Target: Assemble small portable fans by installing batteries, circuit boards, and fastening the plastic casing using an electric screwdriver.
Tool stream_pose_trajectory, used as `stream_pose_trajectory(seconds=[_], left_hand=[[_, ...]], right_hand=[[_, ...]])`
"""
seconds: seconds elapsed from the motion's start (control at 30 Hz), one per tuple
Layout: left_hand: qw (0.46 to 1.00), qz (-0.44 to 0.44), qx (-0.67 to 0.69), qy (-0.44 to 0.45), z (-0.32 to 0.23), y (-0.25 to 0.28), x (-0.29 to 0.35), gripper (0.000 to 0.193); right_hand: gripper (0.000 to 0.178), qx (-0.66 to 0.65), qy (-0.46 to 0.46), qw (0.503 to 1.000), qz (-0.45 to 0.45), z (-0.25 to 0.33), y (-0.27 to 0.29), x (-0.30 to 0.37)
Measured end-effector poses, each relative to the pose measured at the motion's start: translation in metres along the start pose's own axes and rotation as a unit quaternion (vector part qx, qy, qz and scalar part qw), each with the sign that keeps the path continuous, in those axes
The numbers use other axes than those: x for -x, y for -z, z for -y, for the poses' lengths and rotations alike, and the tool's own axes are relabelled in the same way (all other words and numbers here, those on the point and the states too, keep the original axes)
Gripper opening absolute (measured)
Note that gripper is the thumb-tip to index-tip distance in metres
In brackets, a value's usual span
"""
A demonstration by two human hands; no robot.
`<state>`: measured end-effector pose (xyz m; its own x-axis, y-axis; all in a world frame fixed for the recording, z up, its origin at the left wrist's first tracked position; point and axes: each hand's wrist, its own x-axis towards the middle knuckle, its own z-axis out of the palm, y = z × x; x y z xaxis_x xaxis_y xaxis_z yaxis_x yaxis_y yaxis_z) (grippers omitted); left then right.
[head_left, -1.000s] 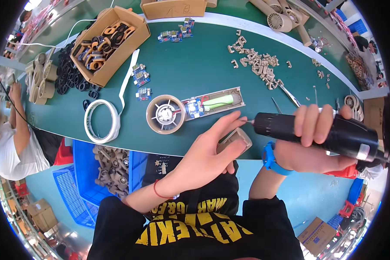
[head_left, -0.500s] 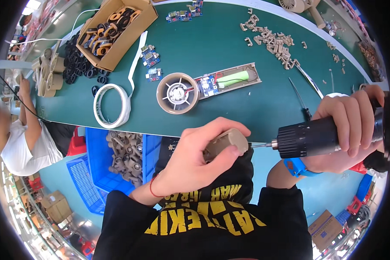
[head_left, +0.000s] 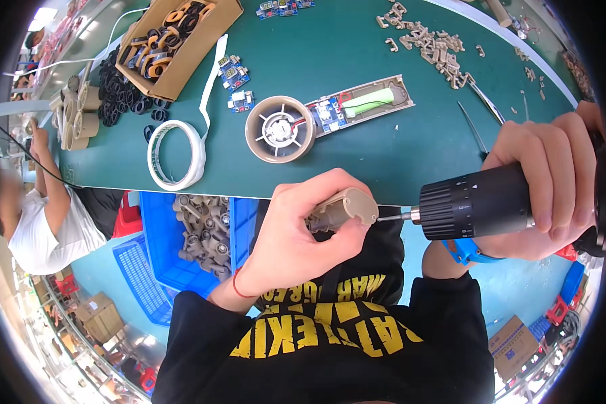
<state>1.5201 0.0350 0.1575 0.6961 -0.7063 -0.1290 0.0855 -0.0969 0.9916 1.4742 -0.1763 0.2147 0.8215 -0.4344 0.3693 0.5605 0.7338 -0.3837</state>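
Observation:
My left hand (head_left: 299,229) is wrapped round a beige plastic housing (head_left: 358,204), its rounded end turned to the right. From the right, my right hand (head_left: 545,182) grips a black power screwdriver (head_left: 454,203). The metal bit (head_left: 396,217) points left, its tip at the housing's end beside my left thumb; whether it sits on a screw is too small to tell. Beyond my hands, a beige fan housing (head_left: 250,131) lies on the green table (head_left: 249,176). Its opened handle shows a blue circuit board (head_left: 328,113) and a green battery cell (head_left: 370,102).
White tape (head_left: 196,165) lies at left, near a cardboard box (head_left: 175,84) of orange and black rings. Small beige clips (head_left: 438,47) are scattered at the back right, with tweezers (head_left: 488,104) nearby. A blue crate (head_left: 161,249) of beige parts stands below the table edge; a person (head_left: 54,229) sits at left.
The power screwdriver has come slightly left, with its bit against or very near the housing's end. The housing has turned a little in my left hand. The whole view has shifted slightly.

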Motion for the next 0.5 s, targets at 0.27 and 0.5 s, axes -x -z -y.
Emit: stream_pose_trajectory(seconds=[0.27, 0.5], left_hand=[[1.000, 0.009, -0.017, 0.006, -0.001, 0.001, 0.001, 0.013], [0.999, 0.008, -0.046, -0.015, -0.001, -0.002, 0.000, 0.011]], right_hand=[[0.023, -0.024, -0.016, 0.998, 0.058, 0.002, 0.013, -0.005], [0.022, -0.034, -0.024, 0.995, 0.094, 0.004, 0.029, -0.008]])
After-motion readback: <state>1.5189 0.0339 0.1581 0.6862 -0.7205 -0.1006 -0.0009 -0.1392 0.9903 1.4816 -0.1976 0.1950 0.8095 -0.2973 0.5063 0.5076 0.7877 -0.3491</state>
